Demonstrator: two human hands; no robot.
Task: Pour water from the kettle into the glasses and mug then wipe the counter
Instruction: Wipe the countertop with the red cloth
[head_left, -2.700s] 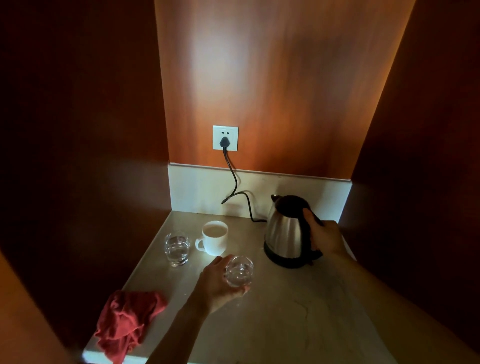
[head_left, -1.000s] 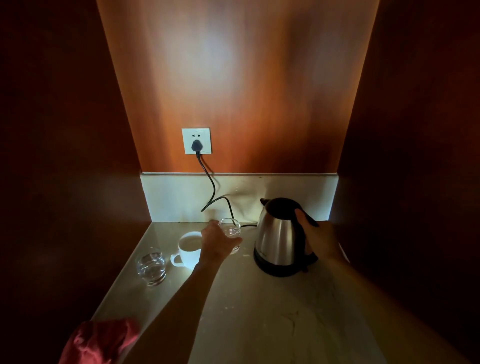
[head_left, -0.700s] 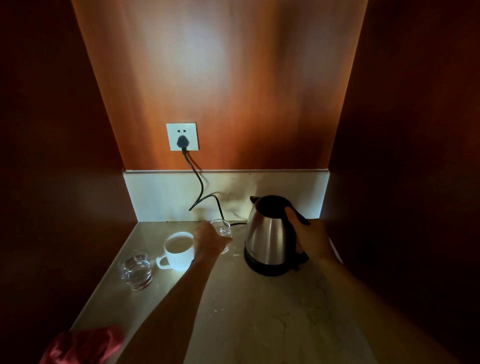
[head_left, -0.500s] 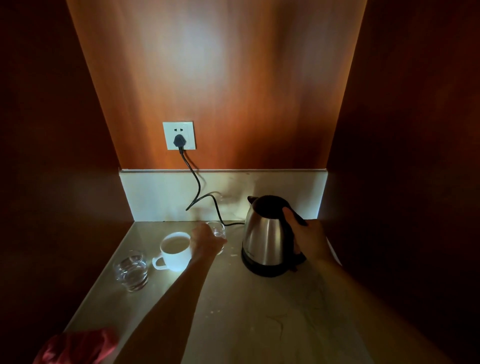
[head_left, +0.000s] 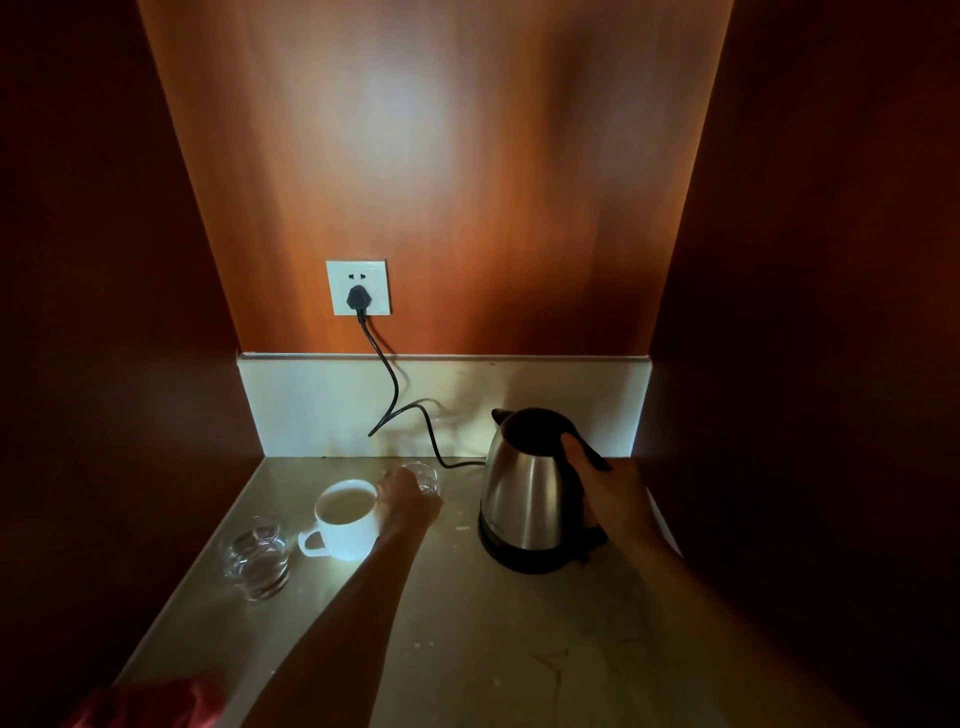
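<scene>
A steel kettle (head_left: 524, 499) with a black lid stands on its base at the right of the pale counter (head_left: 467, 623). My right hand (head_left: 608, 493) is wrapped around its black handle. My left hand (head_left: 408, 501) grips a small clear glass (head_left: 423, 475) that sits on the counter near the back, between the kettle and a white mug (head_left: 348, 519) filled with water. A second glass (head_left: 256, 558) with water stands left of the mug. A red cloth (head_left: 156, 704) lies at the counter's front left corner, partly cut off by the frame.
A black cord (head_left: 395, 395) runs from the wall socket (head_left: 358, 287) down along the white backsplash to the kettle base. Dark wooden walls close in the counter on the left, right and back.
My left hand carried the small glass from the front of the counter to the back, beside the mug, and set it down. The right hand stayed on the kettle handle.
</scene>
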